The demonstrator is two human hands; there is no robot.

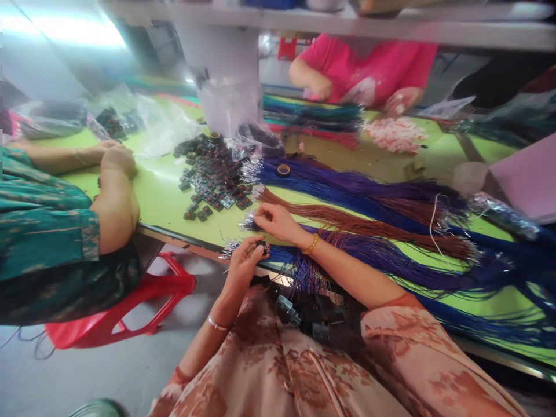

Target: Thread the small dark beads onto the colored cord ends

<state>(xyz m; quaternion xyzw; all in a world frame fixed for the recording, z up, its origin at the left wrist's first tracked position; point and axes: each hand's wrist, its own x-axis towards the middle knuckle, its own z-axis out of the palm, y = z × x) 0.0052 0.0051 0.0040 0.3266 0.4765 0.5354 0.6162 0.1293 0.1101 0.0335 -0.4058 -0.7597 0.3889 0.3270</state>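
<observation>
My left hand [244, 263] is closed on a small black plastic connector [261, 247], pinched between thumb and fingers near the table's front edge. Just above it, my right hand [280, 223] has its thumb and fingers curled together at the silver-tipped ends [248, 220] of a wire bundle. Whatever sits between the right fingertips is too small to make out. Under my right forearm run blue and purple wires [365, 255], and beyond that hand lies a bundle of brown wires [347, 219]. In my lap rest several connectors [288, 310] with wires attached.
A heap of black connectors [212, 174] lies on the green table [158, 200], left of the wires. A tape roll [284, 169] sits on the far bundle. One co-worker's arms [117, 185] rest at left; another person in pink [369, 63] sits opposite by pale connectors [395, 134].
</observation>
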